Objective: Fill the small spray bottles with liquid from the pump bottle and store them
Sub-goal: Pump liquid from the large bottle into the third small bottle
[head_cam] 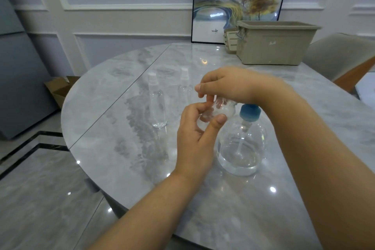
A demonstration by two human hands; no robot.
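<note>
1. The small clear plastic spray bottle [218, 110] held between the two hands is mostly hidden by the fingers and blurred; its top is covered by the right hand, so I cannot tell whether its cap is on.
2. The left hand [194, 140] grips this bottle from below, fingers curled around the body and the thumb pressed on its near side.
3. The right hand [229, 85] comes from above, its fingers pinched on the upper end of the same bottle.
4. The bottle is in the air above the round grey marble bench [121, 148], just left of the pump head.
5. The round clear pump bottle with a blue pump head [241, 148] stands on the bench under the right wrist. It holds clear liquid in its lower part only.
6. Two more clear spray bottles stand upright behind the hands: the left one [157, 105] looks almost empty; the second one [184, 91] is partly hidden by the hands, and its content is hard to see.
7. A beige plastic bin [274, 44] stands at the far right of the bench; its inside is not visible.
</note>
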